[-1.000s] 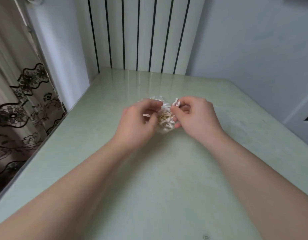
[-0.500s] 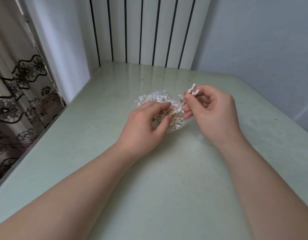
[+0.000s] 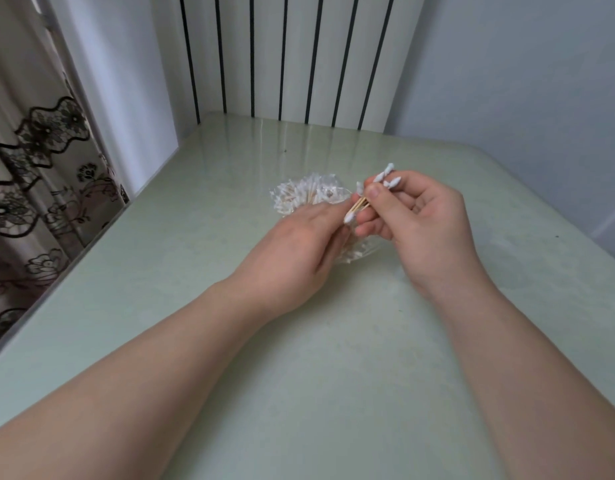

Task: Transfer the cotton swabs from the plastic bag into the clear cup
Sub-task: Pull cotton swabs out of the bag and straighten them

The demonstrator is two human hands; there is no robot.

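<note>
A crinkled clear plastic bag (image 3: 304, 195) full of wooden-stick cotton swabs lies on the pale green table (image 3: 333, 368). My left hand (image 3: 295, 247) lies over the bag's near side, fingers curled down onto it and holding it in place. My right hand (image 3: 427, 230) hovers just right of the bag and pinches a small bunch of cotton swabs (image 3: 360, 203) between thumb and fingers; white tips stick out above and below the pinch. No clear cup is in view.
The table meets a striped white panel (image 3: 288, 57) at the back and a plain wall on the right. A patterned curtain (image 3: 32, 174) hangs past the table's left edge.
My right hand has pulled a bunch of swabs out of the bag and lifted it up and to the right. My left hand has stayed on the bag.
</note>
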